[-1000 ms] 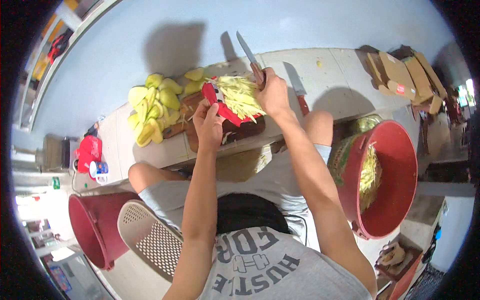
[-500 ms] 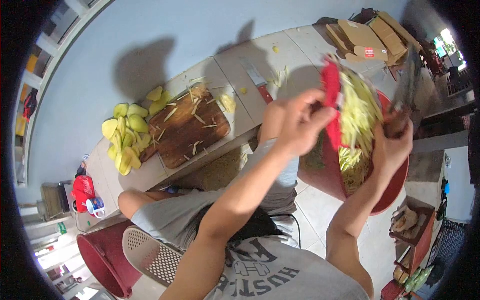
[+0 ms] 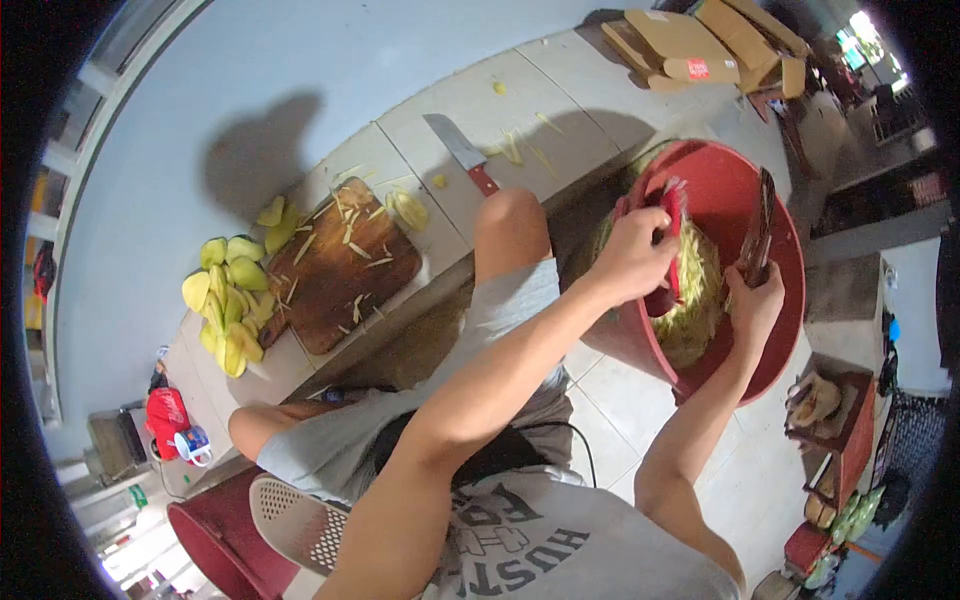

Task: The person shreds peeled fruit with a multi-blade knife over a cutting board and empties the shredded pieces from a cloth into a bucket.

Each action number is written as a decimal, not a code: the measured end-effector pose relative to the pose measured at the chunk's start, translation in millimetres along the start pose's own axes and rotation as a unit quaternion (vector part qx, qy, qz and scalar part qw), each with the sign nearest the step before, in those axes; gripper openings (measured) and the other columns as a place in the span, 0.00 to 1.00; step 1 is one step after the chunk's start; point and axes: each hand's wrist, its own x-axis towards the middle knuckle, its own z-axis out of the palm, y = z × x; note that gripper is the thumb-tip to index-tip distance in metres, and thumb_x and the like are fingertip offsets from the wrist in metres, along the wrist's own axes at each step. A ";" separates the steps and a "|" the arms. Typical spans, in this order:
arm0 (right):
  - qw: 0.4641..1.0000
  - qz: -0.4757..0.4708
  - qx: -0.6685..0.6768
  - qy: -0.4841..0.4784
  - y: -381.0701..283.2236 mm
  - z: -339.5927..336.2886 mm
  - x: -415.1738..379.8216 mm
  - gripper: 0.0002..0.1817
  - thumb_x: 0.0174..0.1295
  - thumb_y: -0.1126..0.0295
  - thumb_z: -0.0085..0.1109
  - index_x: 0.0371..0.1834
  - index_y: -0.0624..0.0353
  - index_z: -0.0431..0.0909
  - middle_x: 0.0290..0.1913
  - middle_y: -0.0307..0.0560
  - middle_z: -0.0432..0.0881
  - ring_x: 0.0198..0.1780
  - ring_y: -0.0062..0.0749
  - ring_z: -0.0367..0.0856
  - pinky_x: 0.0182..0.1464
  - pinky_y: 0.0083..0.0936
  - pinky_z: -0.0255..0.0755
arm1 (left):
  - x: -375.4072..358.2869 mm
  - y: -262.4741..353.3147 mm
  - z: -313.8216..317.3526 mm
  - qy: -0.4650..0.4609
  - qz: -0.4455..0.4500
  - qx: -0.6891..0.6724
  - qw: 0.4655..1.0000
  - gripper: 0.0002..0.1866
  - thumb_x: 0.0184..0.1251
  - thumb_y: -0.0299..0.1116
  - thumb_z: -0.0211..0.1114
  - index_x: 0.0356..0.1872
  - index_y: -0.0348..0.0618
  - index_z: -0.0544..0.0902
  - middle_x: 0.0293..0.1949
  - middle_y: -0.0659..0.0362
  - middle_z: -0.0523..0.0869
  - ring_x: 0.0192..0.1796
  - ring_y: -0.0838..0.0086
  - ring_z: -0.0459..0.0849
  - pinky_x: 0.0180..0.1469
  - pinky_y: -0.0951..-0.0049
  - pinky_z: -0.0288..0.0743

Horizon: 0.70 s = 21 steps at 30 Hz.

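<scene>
My left hand [image 3: 638, 258] is closed on a red basket-like thing [image 3: 677, 235], tipped on edge inside the mouth of a large red bucket [image 3: 712, 155]. Pale green shredded strips [image 3: 702, 275] lie in the bucket beneath it. At the bucket's right side, my right hand [image 3: 757, 305] grips a long, dark, flat blade-like tool [image 3: 763, 215] that points upward. A wooden cutting board [image 3: 355, 275] with scattered strips rests on the tiled ledge to the left. Near it lies a knife [image 3: 460, 150] with a red handle.
Peeled green fruit pieces [image 3: 235, 290] are piled left of the board. Cardboard boxes [image 3: 690, 45] stand at the ledge's far right end. A second red bucket [image 3: 225, 535] and a perforated beige chair [image 3: 295, 520] are at lower left. A mug [image 3: 192, 443] sits on the ledge.
The shredded strips held between both hands have dropped into the bucket. Both hands now sit lower over its mouth, still gripping the red thing and the dark tool. The view has shifted right.
</scene>
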 end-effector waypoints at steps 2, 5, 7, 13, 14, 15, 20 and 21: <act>1.000 0.006 -0.005 0.002 -9.1 3.2 4.5 0.12 0.54 0.72 0.70 0.39 0.65 0.81 0.32 0.45 0.85 0.34 0.29 0.82 0.43 0.28 0.74 | -3.1 5.5 -12.1 -0.009 0.009 -0.101 0.995 0.08 0.73 0.24 0.59 0.46 0.28 0.79 0.42 0.51 0.85 0.42 0.66 0.88 0.38 0.64 0.91; 0.999 0.021 -0.046 -0.012 -14.6 3.3 -3.2 0.12 0.54 0.71 0.70 0.39 0.65 0.81 0.31 0.46 0.85 0.34 0.29 0.81 0.43 0.29 0.75 | -23.7 21.2 -36.3 -0.014 0.017 -0.279 0.960 0.10 0.73 0.22 0.58 0.51 0.31 0.79 0.46 0.52 0.84 0.47 0.61 0.88 0.43 0.53 0.92; 0.997 0.016 -0.070 -0.022 -17.8 3.2 -0.9 0.12 0.55 0.70 0.70 0.38 0.66 0.81 0.31 0.46 0.85 0.34 0.29 0.81 0.42 0.29 0.75 | -48.8 45.1 -62.9 0.032 0.025 -0.370 0.928 0.13 0.72 0.22 0.58 0.54 0.33 0.79 0.49 0.50 0.84 0.49 0.57 0.88 0.44 0.48 0.91; 0.996 0.024 -0.071 -0.050 -31.0 8.9 -9.1 0.11 0.55 0.70 0.69 0.36 0.66 0.81 0.30 0.47 0.85 0.34 0.31 0.82 0.42 0.30 0.75 | -132.0 87.8 -192.0 0.211 0.117 -0.272 0.932 0.18 0.70 0.26 0.62 0.59 0.37 0.78 0.54 0.48 0.86 0.51 0.62 0.88 0.53 0.55 0.85; 0.996 0.022 -0.073 -0.055 -29.1 12.4 -8.2 0.11 0.55 0.70 0.69 0.37 0.66 0.81 0.31 0.48 0.85 0.34 0.33 0.82 0.42 0.31 0.75 | -146.9 87.8 -210.6 0.266 0.134 -0.221 0.929 0.16 0.69 0.26 0.61 0.57 0.36 0.78 0.51 0.50 0.85 0.50 0.62 0.88 0.49 0.56 0.87; 0.995 0.021 -0.076 -0.058 -26.5 15.7 -7.0 0.12 0.55 0.70 0.69 0.37 0.66 0.81 0.31 0.49 0.85 0.34 0.34 0.82 0.42 0.31 0.75 | -161.6 86.0 -226.3 0.319 0.149 -0.170 0.921 0.14 0.69 0.26 0.61 0.54 0.34 0.78 0.49 0.51 0.85 0.48 0.63 0.87 0.46 0.57 0.88; 0.990 -0.073 -0.092 -0.082 -15.4 31.4 -5.0 0.13 0.55 0.70 0.69 0.39 0.66 0.81 0.31 0.50 0.84 0.34 0.35 0.83 0.42 0.32 0.75 | -221.8 69.8 -280.1 0.454 0.130 -0.098 0.876 0.14 0.70 0.26 0.60 0.54 0.35 0.77 0.49 0.53 0.85 0.46 0.65 0.86 0.46 0.60 0.87; 0.988 -0.081 -0.102 -0.089 -14.8 32.6 -5.0 0.13 0.55 0.70 0.69 0.39 0.67 0.80 0.31 0.51 0.84 0.34 0.35 0.82 0.42 0.32 0.75 | -235.7 60.6 -290.1 0.485 0.159 -0.113 0.852 0.13 0.71 0.26 0.60 0.53 0.36 0.78 0.48 0.54 0.84 0.46 0.66 0.86 0.47 0.62 0.86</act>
